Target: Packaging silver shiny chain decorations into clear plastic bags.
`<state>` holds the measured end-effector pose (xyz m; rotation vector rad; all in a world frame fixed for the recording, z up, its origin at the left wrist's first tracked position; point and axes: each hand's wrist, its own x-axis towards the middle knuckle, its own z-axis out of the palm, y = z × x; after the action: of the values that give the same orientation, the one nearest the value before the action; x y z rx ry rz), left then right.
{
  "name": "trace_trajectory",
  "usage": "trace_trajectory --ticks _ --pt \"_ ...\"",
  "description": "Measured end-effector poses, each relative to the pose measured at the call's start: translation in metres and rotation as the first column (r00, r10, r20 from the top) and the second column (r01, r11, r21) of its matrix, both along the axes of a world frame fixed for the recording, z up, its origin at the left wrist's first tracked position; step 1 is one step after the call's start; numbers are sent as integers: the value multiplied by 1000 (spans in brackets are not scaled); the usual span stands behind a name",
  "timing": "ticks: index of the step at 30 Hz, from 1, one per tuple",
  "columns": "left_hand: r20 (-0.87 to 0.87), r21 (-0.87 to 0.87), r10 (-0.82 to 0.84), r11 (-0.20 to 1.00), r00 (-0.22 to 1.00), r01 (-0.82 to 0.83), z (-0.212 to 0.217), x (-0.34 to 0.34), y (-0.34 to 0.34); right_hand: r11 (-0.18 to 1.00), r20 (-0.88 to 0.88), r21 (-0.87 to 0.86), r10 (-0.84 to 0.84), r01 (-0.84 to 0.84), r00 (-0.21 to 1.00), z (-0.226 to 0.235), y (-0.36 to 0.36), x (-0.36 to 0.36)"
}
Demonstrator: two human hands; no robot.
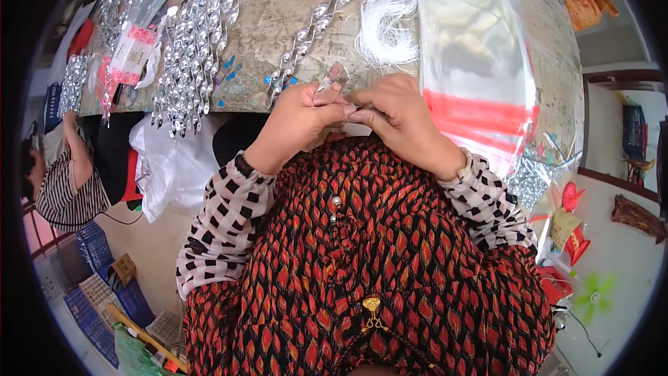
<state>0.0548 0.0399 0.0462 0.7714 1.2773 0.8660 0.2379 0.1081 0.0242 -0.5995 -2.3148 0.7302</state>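
Note:
At the table's front edge, my left hand [298, 117] is closed on a shiny silver foil strip [331, 86], which sticks up between its thumb and fingers. My right hand [405, 115] meets it, thumb and fingers pinched together at the strip's lower end. What lies between the right fingertips is too small and covered to make out. Just beyond the left hand lie twisted silver foil spirals [307, 38]. A loose bundle of white string [387, 26] rests beyond the right hand. Beside it, a stack of clear plastic bags [480, 42] with red bands reaches the table's front.
Many foil spirals [191, 59] hang over the edge of the worn table [261, 10] at left, beside a red-and-white packet [132, 54]. A white plastic bag [174, 160] hangs below. Another person in a striped top [69, 191] sits far left. More silver foil [530, 179] lies at right.

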Motion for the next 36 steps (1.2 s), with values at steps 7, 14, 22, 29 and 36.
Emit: trace_trajectory --ticks 7,14,22,29,36 --pt "24 -48 -29 998 999 30 3 -17 -12 989 66 -54 138 -135 988 9 -5 -6" --pt "59 -40 65 997 996 -63 -5 -21 -17 972 38 -233 47 -37 998 0 -8 -8" --pt "-46 42 15 999 999 -13 -2 -15 -18 998 -21 64 -17 18 1000 -4 -8 -13" --pt "-86 24 44 999 995 -42 -4 -7 -18 989 14 147 17 -19 1000 -8 -10 -10" --pt "-40 42 32 999 999 -31 -9 -8 -16 996 10 71 54 -55 998 -13 -10 -3"
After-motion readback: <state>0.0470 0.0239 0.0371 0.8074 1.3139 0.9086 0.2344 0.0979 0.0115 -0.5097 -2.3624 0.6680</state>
